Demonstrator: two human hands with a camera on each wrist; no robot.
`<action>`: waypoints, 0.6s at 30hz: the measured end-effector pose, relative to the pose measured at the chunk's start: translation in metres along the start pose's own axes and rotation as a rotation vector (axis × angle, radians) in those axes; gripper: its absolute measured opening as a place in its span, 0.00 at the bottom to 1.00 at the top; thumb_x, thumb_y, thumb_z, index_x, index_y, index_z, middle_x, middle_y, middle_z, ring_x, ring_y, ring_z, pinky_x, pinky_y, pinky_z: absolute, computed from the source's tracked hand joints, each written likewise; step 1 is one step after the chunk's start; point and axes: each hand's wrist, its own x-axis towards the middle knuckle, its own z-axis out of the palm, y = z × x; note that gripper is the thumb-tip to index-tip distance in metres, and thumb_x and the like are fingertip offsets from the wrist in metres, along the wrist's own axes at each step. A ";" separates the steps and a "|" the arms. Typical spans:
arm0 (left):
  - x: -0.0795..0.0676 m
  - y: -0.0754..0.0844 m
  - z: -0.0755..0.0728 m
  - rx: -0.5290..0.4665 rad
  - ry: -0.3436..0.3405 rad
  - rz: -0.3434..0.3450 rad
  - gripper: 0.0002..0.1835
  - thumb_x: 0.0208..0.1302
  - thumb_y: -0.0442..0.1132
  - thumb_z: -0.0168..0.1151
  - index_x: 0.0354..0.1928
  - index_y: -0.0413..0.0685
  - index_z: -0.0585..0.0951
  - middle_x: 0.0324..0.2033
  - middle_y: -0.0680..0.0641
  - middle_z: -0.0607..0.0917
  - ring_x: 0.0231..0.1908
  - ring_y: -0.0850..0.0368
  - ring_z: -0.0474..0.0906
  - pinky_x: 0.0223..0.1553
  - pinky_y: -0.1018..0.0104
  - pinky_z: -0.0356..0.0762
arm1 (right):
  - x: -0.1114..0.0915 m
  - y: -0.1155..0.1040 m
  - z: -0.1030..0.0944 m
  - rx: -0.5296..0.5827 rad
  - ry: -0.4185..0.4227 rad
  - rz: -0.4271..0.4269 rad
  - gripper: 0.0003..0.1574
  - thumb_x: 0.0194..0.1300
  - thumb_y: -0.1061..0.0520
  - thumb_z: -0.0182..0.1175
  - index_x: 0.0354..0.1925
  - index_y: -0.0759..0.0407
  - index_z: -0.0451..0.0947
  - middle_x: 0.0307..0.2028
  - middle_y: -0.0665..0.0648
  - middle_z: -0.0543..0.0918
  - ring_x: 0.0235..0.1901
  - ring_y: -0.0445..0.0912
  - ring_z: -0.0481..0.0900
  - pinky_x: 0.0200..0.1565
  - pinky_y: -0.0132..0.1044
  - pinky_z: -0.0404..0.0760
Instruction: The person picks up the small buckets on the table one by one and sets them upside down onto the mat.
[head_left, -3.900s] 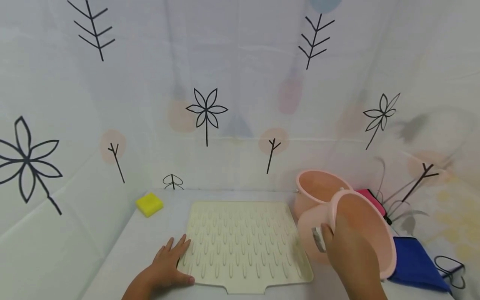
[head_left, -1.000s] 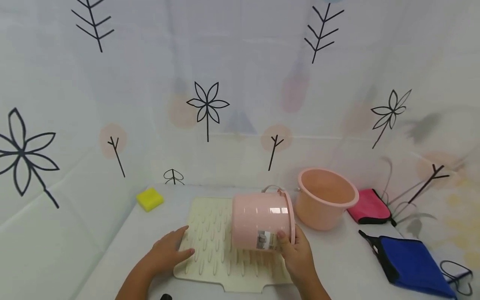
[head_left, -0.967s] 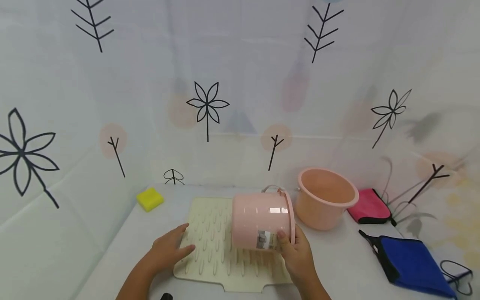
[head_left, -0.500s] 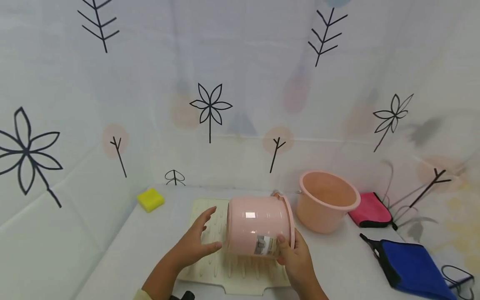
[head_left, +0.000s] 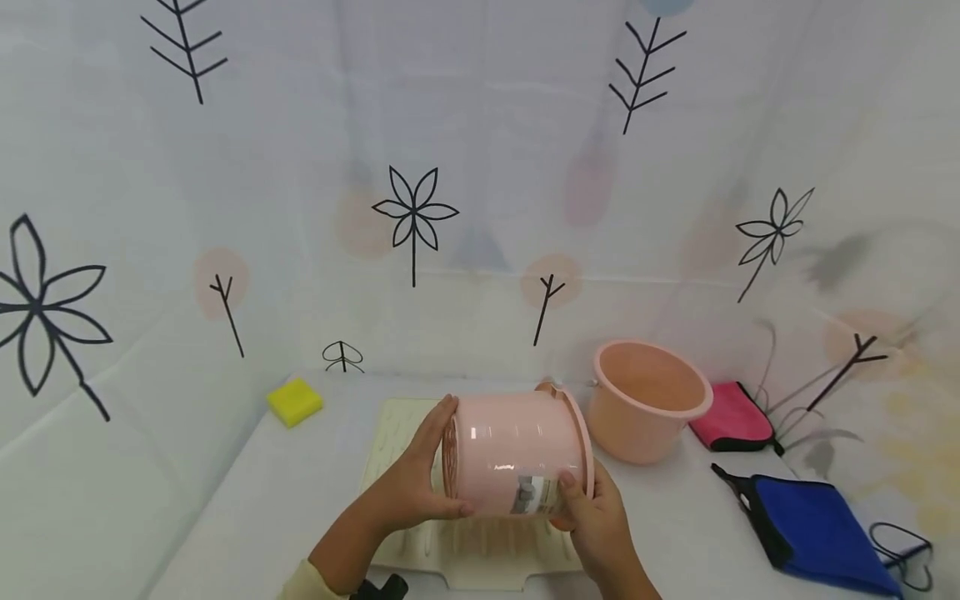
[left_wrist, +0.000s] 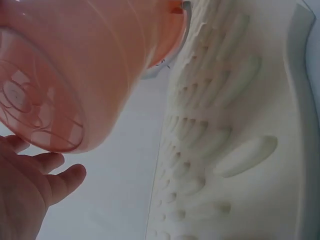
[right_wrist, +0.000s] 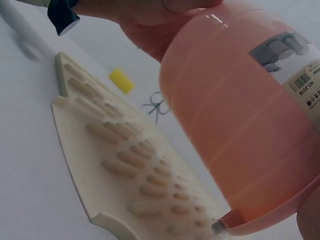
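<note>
A glossy pink bucket (head_left: 517, 442) lies on its side in the air over a cream board with raised ridges (head_left: 480, 571). Its mouth faces right and its base left. My right hand (head_left: 603, 525) grips the rim side, thumb by the paper label. At the base end, my left hand (head_left: 408, 487) spans the bucket, fingertips at the top edge and thumb along the lower edge. The left wrist view shows the left fingers (left_wrist: 70, 180) right at the base's rim. In the right wrist view, the label (right_wrist: 295, 62) shows a barcode.
A second peach bucket (head_left: 648, 429) stands upright at the back right. Beyond it lies a pink pouch with black trim (head_left: 731, 417), and nearer a blue pouch (head_left: 825, 521). A yellow sponge (head_left: 295, 402) sits at the back left. A patterned curtain (head_left: 472, 317) hangs behind the white table.
My right hand has brought the pink bucket from the right over the board. My left hand has left the board's left edge and moved right onto the bucket's base.
</note>
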 end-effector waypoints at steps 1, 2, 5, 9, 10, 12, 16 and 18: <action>0.000 -0.001 0.000 -0.009 0.000 -0.005 0.76 0.40 0.62 0.85 0.83 0.79 0.38 0.84 0.57 0.41 0.83 0.43 0.41 0.70 0.25 0.58 | 0.000 0.000 0.000 0.003 -0.005 0.000 0.17 0.83 0.61 0.48 0.62 0.70 0.64 0.48 0.60 0.80 0.44 0.45 0.87 0.43 0.40 0.90; -0.001 -0.002 0.001 -0.015 -0.001 -0.009 0.78 0.37 0.64 0.85 0.83 0.79 0.37 0.85 0.56 0.40 0.83 0.43 0.42 0.70 0.26 0.59 | -0.001 0.000 0.000 0.004 -0.012 0.007 0.17 0.83 0.61 0.48 0.62 0.70 0.63 0.48 0.60 0.80 0.43 0.46 0.87 0.42 0.40 0.90; -0.001 -0.004 0.002 -0.018 -0.007 0.009 0.84 0.32 0.65 0.87 0.83 0.76 0.33 0.85 0.54 0.38 0.82 0.38 0.46 0.68 0.27 0.63 | -0.002 0.000 0.000 -0.034 -0.003 0.044 0.21 0.82 0.61 0.50 0.64 0.73 0.63 0.47 0.62 0.79 0.42 0.47 0.87 0.42 0.41 0.90; -0.001 -0.004 0.006 0.000 0.006 0.022 0.85 0.29 0.63 0.89 0.84 0.75 0.35 0.84 0.55 0.41 0.77 0.39 0.57 0.65 0.31 0.70 | -0.005 -0.001 0.000 -0.077 0.014 0.091 0.25 0.81 0.61 0.52 0.67 0.75 0.62 0.48 0.64 0.78 0.42 0.49 0.87 0.42 0.44 0.90; -0.001 -0.004 0.007 0.008 0.012 0.019 0.84 0.29 0.62 0.88 0.83 0.75 0.36 0.83 0.56 0.43 0.76 0.41 0.59 0.65 0.33 0.72 | -0.005 -0.001 0.000 -0.080 0.013 0.096 0.25 0.81 0.62 0.52 0.67 0.76 0.62 0.48 0.65 0.78 0.42 0.49 0.87 0.42 0.44 0.90; -0.002 -0.003 0.008 0.014 0.021 0.004 0.82 0.29 0.61 0.88 0.83 0.77 0.38 0.81 0.58 0.47 0.74 0.45 0.62 0.64 0.37 0.73 | -0.005 -0.002 0.001 -0.080 0.017 0.097 0.24 0.81 0.62 0.52 0.66 0.76 0.63 0.47 0.65 0.78 0.41 0.50 0.88 0.41 0.44 0.90; -0.003 -0.001 0.008 0.028 0.027 -0.003 0.79 0.32 0.62 0.88 0.82 0.78 0.40 0.79 0.58 0.49 0.72 0.49 0.63 0.64 0.40 0.75 | -0.004 -0.001 0.004 -0.070 0.023 0.090 0.20 0.79 0.63 0.55 0.63 0.72 0.68 0.45 0.64 0.80 0.39 0.49 0.88 0.38 0.43 0.91; -0.004 -0.001 0.007 0.035 0.029 -0.007 0.78 0.33 0.62 0.87 0.82 0.79 0.42 0.78 0.58 0.50 0.71 0.48 0.64 0.62 0.42 0.77 | -0.004 0.000 0.004 -0.052 0.013 0.086 0.18 0.78 0.63 0.55 0.61 0.68 0.70 0.45 0.64 0.81 0.38 0.48 0.88 0.37 0.43 0.91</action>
